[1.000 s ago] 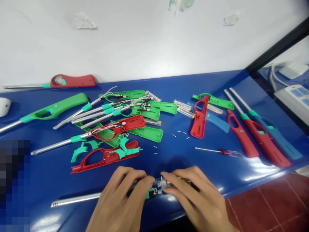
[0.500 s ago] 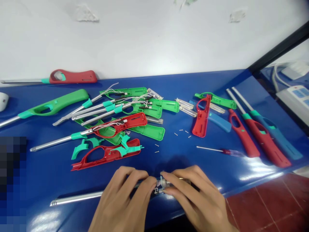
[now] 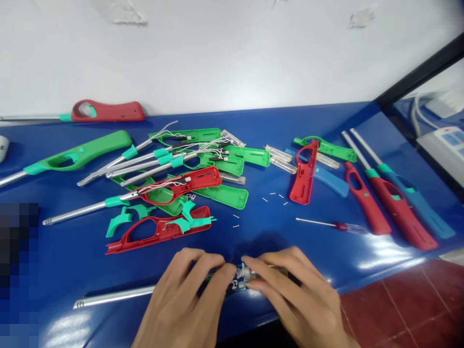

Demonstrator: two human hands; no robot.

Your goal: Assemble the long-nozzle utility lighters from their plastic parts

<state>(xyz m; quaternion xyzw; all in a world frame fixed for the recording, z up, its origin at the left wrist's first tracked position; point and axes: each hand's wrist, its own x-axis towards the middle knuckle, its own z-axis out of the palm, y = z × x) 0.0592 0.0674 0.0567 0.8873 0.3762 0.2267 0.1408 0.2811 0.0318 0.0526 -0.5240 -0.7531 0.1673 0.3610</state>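
Observation:
At the table's near edge lies an opened gas lighter, its metal tube (image 3: 119, 297) pointing left. My left hand (image 3: 183, 302) is closed over the lighter's body and hides most of it. My right hand (image 3: 306, 299) grips a clear fuel tank (image 3: 248, 273), thumb and index finger at its valve end. Small metal and dark parts show between my fingertips; their detail is too fine to make out. Beyond my hands lie a red half-shell (image 3: 195, 224) with a turquoise trigger piece (image 3: 184, 223) on it and several tiny screws (image 3: 236, 226).
Opened green shells (image 3: 232, 197) and wired tubes pile up at centre left. A screwdriver (image 3: 340, 225) lies to the right, near whole red (image 3: 402, 212) and blue lighters. Clear tanks (image 3: 282, 164) rest further back. A power strip (image 3: 449, 140) stands beyond the right edge.
My hands stay almost in place at the lighter, with only slight finger movement. The view has shifted a little; the table items lie as before.

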